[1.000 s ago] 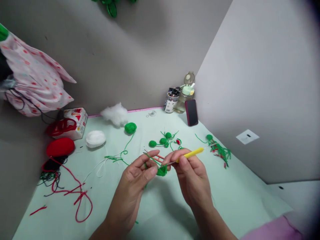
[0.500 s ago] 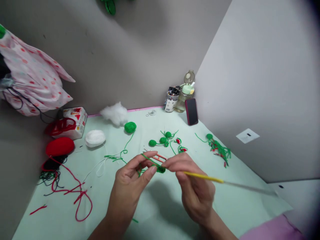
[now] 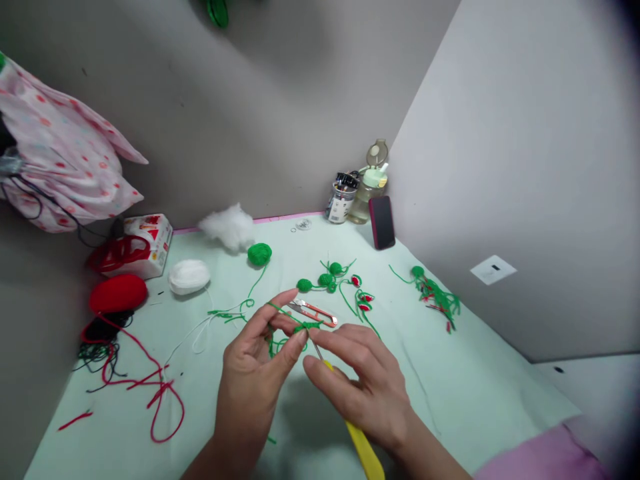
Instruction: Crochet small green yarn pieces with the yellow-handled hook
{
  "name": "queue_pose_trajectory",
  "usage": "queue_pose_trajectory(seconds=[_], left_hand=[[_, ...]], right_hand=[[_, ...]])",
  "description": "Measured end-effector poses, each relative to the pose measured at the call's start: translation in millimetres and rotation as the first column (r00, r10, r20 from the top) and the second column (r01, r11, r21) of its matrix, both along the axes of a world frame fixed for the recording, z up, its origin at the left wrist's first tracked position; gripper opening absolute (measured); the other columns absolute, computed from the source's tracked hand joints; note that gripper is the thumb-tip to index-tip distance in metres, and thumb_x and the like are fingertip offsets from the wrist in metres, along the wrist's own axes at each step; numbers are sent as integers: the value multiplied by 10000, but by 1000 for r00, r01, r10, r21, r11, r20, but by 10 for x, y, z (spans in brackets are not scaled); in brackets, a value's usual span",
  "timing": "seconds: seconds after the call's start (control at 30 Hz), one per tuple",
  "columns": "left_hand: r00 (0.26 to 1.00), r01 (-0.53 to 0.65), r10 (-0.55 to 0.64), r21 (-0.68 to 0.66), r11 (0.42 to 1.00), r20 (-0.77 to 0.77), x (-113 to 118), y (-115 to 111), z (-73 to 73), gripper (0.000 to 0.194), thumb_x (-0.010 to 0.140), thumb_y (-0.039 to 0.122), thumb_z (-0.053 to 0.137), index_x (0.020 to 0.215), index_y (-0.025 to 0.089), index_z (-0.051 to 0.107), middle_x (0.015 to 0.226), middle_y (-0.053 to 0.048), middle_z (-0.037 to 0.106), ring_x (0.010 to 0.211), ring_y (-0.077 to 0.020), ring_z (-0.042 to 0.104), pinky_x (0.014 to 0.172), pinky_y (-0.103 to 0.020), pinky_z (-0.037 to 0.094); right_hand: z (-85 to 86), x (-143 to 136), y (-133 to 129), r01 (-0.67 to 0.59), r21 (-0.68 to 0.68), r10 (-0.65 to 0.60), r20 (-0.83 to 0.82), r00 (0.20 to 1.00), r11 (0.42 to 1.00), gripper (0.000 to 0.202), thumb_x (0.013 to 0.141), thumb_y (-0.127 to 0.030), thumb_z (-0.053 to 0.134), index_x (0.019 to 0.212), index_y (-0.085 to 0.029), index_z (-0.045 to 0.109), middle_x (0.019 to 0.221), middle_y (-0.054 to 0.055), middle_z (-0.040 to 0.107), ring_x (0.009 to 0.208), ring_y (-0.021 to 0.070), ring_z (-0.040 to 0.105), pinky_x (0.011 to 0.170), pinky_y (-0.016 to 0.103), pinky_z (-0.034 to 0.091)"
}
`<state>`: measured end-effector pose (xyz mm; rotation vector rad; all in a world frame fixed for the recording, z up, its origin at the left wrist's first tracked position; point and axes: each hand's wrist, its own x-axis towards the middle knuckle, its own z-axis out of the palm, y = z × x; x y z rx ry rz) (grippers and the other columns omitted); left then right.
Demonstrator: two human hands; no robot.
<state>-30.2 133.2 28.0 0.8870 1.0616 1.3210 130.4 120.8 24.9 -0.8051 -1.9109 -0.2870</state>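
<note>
Between the thumb and fingers of my left hand is a small green crochet piece. Green yarn runs from it over my raised left index finger and loops down behind the hand. My right hand grips a crochet hook with a yellow handle, which slants down toward the lower edge. The hook's thin metal shaft points up at the green piece, and its tip is hidden at the stitches. Just beyond my fingertips lie orange thread snips. The green yarn ball sits farther back.
Small green balls and red-and-green pieces lie past the snips. At left are white yarn, red yarn and a tissue box. White stuffing, a pen jar, a bottle and a phone stand along the back.
The hook has swung from pointing out to the right to slanting down toward the bottom edge. My right hand has turned and moved slightly left and down, uncovering the snips.
</note>
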Motion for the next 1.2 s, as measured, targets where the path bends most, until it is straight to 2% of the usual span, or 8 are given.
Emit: queue_pose_trajectory(seconds=[0.27,0.5,0.6,0.67,0.8,0.97,1.07,1.2], left_hand=[[998,63,-64,-9,998,-27,-81,46,-15,379,784,334,931,1151,358,842,853,42,701,887,-134,656,923,-223,512],[905,270,-185,-182,946,382,27,30,18,508,751,321,957,1237,298,809,793,34,651,758,-109,614,781,-216,520],[805,406,-213,-251,879,554,40,33,54,500,726,336,964,1196,235,827,852,-9,684,806,-129,625,818,-241,534],[813,382,-178,-277,882,555,25,46,69,463,708,314,971,1141,213,843,924,-35,716,859,-144,632,859,-256,534],[890,257,-131,-245,935,437,-19,61,80,451,711,300,969,1141,229,848,819,-2,679,836,-141,611,855,-241,510],[926,163,-65,-238,957,373,-2,21,74,449,703,333,979,1126,260,850,788,27,651,810,-121,589,843,-231,487],[934,152,-71,-211,965,350,57,-20,41,421,735,328,960,1139,288,846,848,17,679,840,-128,602,866,-244,486],[936,231,-174,-161,960,307,120,-55,-16,386,778,343,925,1151,286,847,924,-14,687,953,-179,618,928,-292,484]], right_hand=[[80,63,88,-360,-290,200,-461,865,887,212,1077,-186,548,1097,-243,751,1019,79,808,866,185,741,755,348,652],[-89,17,27,12,-86,-15,-32,999,996,365,957,-75,704,1250,-289,749,1009,57,797,916,200,767,806,318,662],[-60,38,1,-20,-134,5,-109,994,991,308,984,-97,678,1224,-271,762,1032,66,786,952,203,753,819,325,651],[-15,53,14,-159,-264,66,-332,941,951,242,1040,-162,613,1188,-273,770,1026,57,783,948,197,736,824,341,637],[9,61,93,-499,-357,92,-735,671,790,205,1062,-225,597,1058,-268,797,927,36,771,862,179,688,758,322,592],[-57,46,149,-640,-316,70,-862,502,700,177,1043,-264,647,1012,-261,821,896,41,754,794,165,648,720,312,557],[-55,21,124,-632,-326,79,-847,525,703,178,1045,-263,643,1027,-278,820,913,35,758,812,164,655,706,300,557],[-15,-14,95,-460,-384,36,-735,677,801,161,1024,-237,675,1020,-281,830,979,40,786,970,186,705,837,319,592]])
